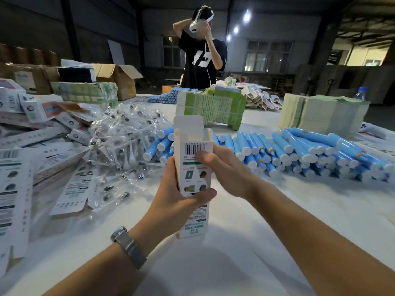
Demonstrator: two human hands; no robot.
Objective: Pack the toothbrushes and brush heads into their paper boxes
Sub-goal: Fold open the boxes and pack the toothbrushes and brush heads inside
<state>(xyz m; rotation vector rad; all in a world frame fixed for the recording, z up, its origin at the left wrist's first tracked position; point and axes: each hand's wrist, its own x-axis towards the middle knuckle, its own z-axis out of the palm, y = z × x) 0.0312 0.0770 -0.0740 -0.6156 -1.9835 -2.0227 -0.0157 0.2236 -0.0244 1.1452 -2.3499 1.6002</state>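
Left hand (pixel 181 195) gripping upright open paper box (pixel 194 167), right hand (pixel 226 169) pinching its top

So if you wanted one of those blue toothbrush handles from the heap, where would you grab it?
Probably by the white end cap and the barrel just behind it, coming from the near side. The blue toothbrush handles lie stacked with their capped ends pointing toward the person, so those ends are exposed while the barrels are wedged among neighbours. The right hand is nearest; the left hand holds the open paper box.
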